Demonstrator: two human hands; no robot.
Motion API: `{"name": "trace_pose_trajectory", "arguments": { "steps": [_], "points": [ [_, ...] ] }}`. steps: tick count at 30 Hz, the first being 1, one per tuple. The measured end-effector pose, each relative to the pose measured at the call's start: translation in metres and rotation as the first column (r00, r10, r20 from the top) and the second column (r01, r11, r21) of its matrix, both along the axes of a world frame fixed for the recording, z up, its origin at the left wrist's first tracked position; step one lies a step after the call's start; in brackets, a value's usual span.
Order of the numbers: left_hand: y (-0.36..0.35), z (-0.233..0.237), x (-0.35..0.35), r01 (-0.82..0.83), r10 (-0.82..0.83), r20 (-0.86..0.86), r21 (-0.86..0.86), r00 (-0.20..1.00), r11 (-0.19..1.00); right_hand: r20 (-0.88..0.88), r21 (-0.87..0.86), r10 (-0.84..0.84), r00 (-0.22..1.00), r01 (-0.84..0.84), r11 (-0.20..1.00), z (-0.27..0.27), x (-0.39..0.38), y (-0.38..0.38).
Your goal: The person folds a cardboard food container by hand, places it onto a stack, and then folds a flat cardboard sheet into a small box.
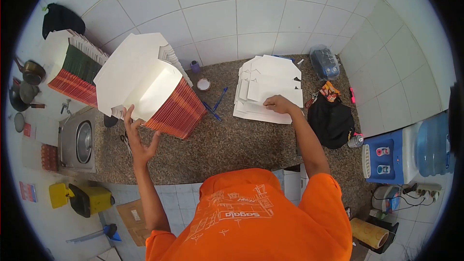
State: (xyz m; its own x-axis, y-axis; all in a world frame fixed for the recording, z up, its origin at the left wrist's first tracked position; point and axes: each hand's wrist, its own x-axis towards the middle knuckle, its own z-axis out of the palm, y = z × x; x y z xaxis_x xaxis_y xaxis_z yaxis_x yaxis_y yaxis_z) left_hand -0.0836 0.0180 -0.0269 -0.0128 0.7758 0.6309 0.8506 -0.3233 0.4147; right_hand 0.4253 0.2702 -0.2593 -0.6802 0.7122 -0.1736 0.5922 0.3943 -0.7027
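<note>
On the counter (232, 150), the left hand (140, 140), fingers spread, touches the stack of nested boxes (176, 108), while the right hand (279, 104), fingers bunched together, rests on the flat cardboard pile (270, 79).

Bright, diffuse light; strong fisheye curvature, with black corners.

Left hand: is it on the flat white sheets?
No, the left hand is at the nested red-sided cartons, while the right hand is on the sheets.
</note>
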Motion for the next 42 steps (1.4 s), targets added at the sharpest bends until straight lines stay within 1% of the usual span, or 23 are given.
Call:
{"name": "trace_pose_trajectory", "arguments": {
  "steps": [4, 6, 10, 12, 13, 15, 18, 20, 22, 23, 25, 26, 27, 28, 30, 32, 33, 34, 37, 38, 40, 41, 42],
  "points": [
    [-0.003, 0.007, 0.016, -0.063, 0.063, -0.010, -0.013, 0.998, 0.998, 0.010, 0.152, -0.164, 0.986, 0.160, 0.975, 0.043, -0.008, -0.020],
    [-0.001, 0.010, 0.031, -0.150, 0.140, 0.119, 0.076, 0.983, 0.986, -0.083, 0.428, -0.314, 0.946, 0.318, 0.846, 0.052, -0.014, -0.033],
    [-0.002, -0.005, 0.064, -0.296, 0.243, 0.189, 0.347, 0.951, 0.890, -0.102, 0.394, -0.448, 0.888, 0.450, 0.802, 0.078, -0.024, -0.054],
    [-0.002, -0.010, 0.088, -0.020, -0.107, 0.261, 0.442, 0.959, 0.897, -0.147, 0.435, -0.454, 0.879, 0.469, 0.769, 0.074, -0.025, -0.056],
    [-0.001, -0.010, 0.111, 0.071, -0.166, 0.321, 0.287, 0.933, 0.955, -0.145, 0.434, -0.455, 0.879, 0.469, 0.769, 0.069, -0.024, -0.054],
    [0.006, -0.016, 0.141, 0.256, -0.247, 0.438, 0.039, 0.865, 0.966, -0.292, -0.172, -0.511, 0.808, 0.481, 0.860, 0.060, -0.020, -0.047],
    [0.022, -0.046, 0.155, 0.429, -0.307, 0.530, -0.122, 0.791, 0.895, -0.538, -0.180, -0.615, 0.576, 0.635, 0.752, 0.055, -0.020, -0.044],
    [0.031, -0.058, 0.163, 0.510, -0.325, 0.573, -0.196, 0.753, 0.837, -0.641, 0.067, -0.581, 0.502, 0.790, 0.609, 0.070, -0.030, -0.054],
    [0.038, -0.064, 0.172, 0.654, -0.099, 0.859, -0.303, 0.503, 0.693, -0.811, 0.238, -0.471, 0.348, 0.931, 0.278, 0.121, -0.058, -0.091],
    [0.044, -0.066, 0.172, 0.655, -0.097, 0.860, -0.304, 0.502, 0.692, -0.754, 0.306, -0.469, 0.460, 0.878, 0.368, 0.115, -0.069, -0.109],
    [0.063, -0.071, 0.174, 0.820, 0.358, 0.920, -0.078, -0.160, 0.567, -0.620, 0.373, -0.405, 0.672, 0.707, 0.601, 0.102, -0.092, -0.164],
    [0.073, -0.083, 0.172, 0.853, 0.420, 0.884, -0.048, -0.207, 0.520, -0.597, 0.365, -0.240, 0.766, 0.526, 0.768, 0.089, -0.103, -0.188],
    [0.080, -0.100, 0.169, 0.802, 0.459, 0.882, -0.346, 0.102, 0.487, -0.558, 0.237, -0.104, 0.824, 0.278, 0.931, 0.097, -0.110, -0.209],
    [0.086, -0.123, 0.167, 0.657, 0.486, 0.781, -0.608, 0.392, 0.447, -0.482, 0.356, -0.031, 0.876, 0.228, 0.906, 0.108, -0.116, -0.225],
    [0.075, -0.157, 0.163, 0.678, 0.389, 0.837, -0.543, 0.385, 0.496, -0.532, 0.396, -0.322, 0.783, 0.567, 0.722, 0.091, -0.104, -0.229],
    [0.060, -0.157, 0.162, 0.730, 0.335, 0.881, -0.466, 0.333, 0.499, -0.459, 0.493, -0.771, 0.442, 0.848, 0.193, 0.076, -0.079, -0.222],
    [0.053, -0.146, 0.164, 0.718, 0.321, 0.876, -0.479, 0.359, 0.504, -0.455, -0.002, -0.827, 0.332, 0.928, 0.373, 0.073, -0.054, -0.219],
    [0.053, -0.150, 0.166, 0.720, 0.324, 0.873, -0.486, 0.365, 0.496, -0.393, -0.501, -0.888, 0.240, 0.753, 0.426, 0.071, -0.036, -0.218],
    [0.065, -0.136, 0.186, 0.483, 0.209, 0.779, -0.550, 0.591, 0.681, -0.596, -0.431, -0.778, 0.198, 0.739, 0.518, 0.088, -0.031, -0.223],
    [0.067, -0.139, 0.204, 0.015, 0.198, 0.414, -0.457, 0.888, 0.889, -0.593, -0.432, -0.782, 0.191, 0.744, 0.509, 0.102, -0.040, -0.229],
    [0.062, -0.117, 0.226, 0.238, -0.063, 0.583, -0.228, 0.810, 0.944, -0.473, -0.051, -0.759, 0.447, 0.847, 0.530, 0.128, -0.076, -0.239],
    [0.056, -0.091, 0.236, 0.234, -0.059, 0.581, -0.232, 0.812, 0.944, -0.493, 0.085, -0.579, 0.650, 0.698, 0.711, 0.137, -0.091, -0.242],
    [0.052, -0.063, 0.244, 0.468, 0.003, 0.775, -0.384, 0.632, 0.796, -0.479, 0.221, -0.349, 0.805, 0.496, 0.840, 0.145, -0.101, -0.245]
  ]
}}
